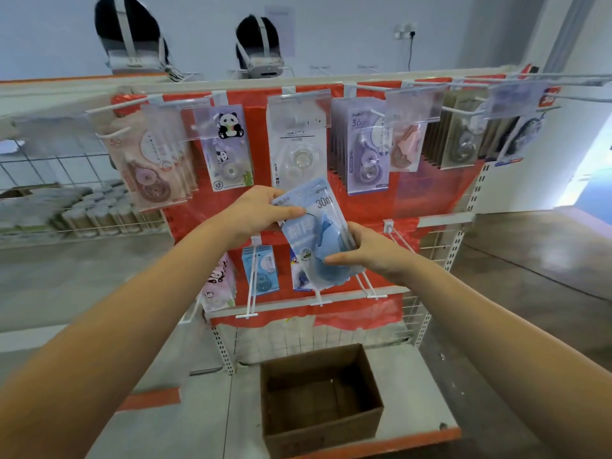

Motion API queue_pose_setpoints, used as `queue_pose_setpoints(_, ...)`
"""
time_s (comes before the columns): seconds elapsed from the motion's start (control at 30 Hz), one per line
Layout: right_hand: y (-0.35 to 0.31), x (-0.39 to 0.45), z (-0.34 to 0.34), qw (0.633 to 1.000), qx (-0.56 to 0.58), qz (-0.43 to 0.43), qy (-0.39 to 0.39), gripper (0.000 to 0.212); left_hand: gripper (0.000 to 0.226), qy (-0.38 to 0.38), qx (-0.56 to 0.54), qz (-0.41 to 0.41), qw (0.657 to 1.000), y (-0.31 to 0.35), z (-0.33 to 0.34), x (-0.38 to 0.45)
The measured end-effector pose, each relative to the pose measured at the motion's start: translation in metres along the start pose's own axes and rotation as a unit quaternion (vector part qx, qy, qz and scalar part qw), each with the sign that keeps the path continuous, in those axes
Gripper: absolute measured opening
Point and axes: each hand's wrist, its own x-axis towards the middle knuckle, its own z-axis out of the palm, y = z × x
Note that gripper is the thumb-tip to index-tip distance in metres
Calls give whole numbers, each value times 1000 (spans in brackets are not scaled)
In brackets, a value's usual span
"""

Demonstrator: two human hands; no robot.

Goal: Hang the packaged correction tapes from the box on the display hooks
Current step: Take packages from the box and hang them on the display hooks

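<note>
I hold a small stack of light-blue packaged correction tapes (318, 226), marked 30m, tilted in front of the red display panel (427, 197). My left hand (261, 210) pinches the stack's upper left edge, thumb on the front. My right hand (367, 253) grips its lower right side. Below, on the shelf base, stands the brown cardboard box (321, 395), open, with nothing visible inside. White display hooks (251, 286) stick out of the lower row; one at the right (397, 240) carries nothing.
The upper hooks carry other packs: pink (149, 167), panda (228, 150), clear (298, 150), purple (364, 150) and more at the right. Lower hooks hold blue (261, 270) and panda packs (218, 286). A wire basket of goods (76, 207) is left. Two people's heads (258, 44) show beyond the rack.
</note>
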Motion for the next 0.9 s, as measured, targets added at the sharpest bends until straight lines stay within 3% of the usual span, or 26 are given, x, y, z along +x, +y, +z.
queue_pose_setpoints(0.1, 8, -1, 2, 1000, 13, -6, 26, 28, 8, 3, 18, 17, 1000, 1, 5, 1)
queue_pose_setpoints(0.23, 27, -8, -7, 995, 78, 20, 65, 38, 20, 31, 9, 35, 999, -16, 14, 0)
queue_pose_setpoints(0.33, 53, -22, -11, 985, 126, 58, 103, 59, 14, 81, 112, 28, 990, -44, 29, -10)
queue_pose_setpoints(0.43, 86, -41, -7, 975, 171, 95, 109, 73, 23, 93, 238, 23, 966, -73, 53, -29)
queue_pose_setpoints(0.63, 146, -74, 23, 961, 206, 161, 87, 45, 20, -1, 369, 62, 927, -141, 104, -58)
queue_pose_setpoints(0.73, 182, -83, 42, 960, 204, 181, 70, 49, 15, -52, 389, 47, 919, -178, 127, -64)
queue_pose_setpoints(0.9, 242, -83, 60, 953, 184, 230, 67, 36, 22, -98, 418, -5, 903, -241, 166, -51)
